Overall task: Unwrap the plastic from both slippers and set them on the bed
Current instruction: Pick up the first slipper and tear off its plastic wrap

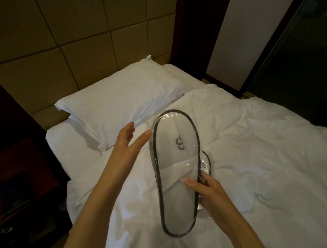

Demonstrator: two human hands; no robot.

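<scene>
Two bare hands are over the bed [255, 152]. The right hand [213, 196] holds one pack of two slippers. Its thumb lies on top and its other fingers [205, 205] curl under, clamped on the pack's right edge. The top slipper [174, 165] is white with a black rim and shows in full. The second slipper [207, 161] sits behind it, and only a small bit peeks out on the right. One clear plastic wrap [153, 123] covers both slippers. The left hand [129, 140] holds nothing. Its fingers [129, 128] are straight and a little apart, just beside the pack's left edge. One white pillow [121, 99] lies at the head of the bed. One dark nightstand [14, 169] stands on the left.
</scene>
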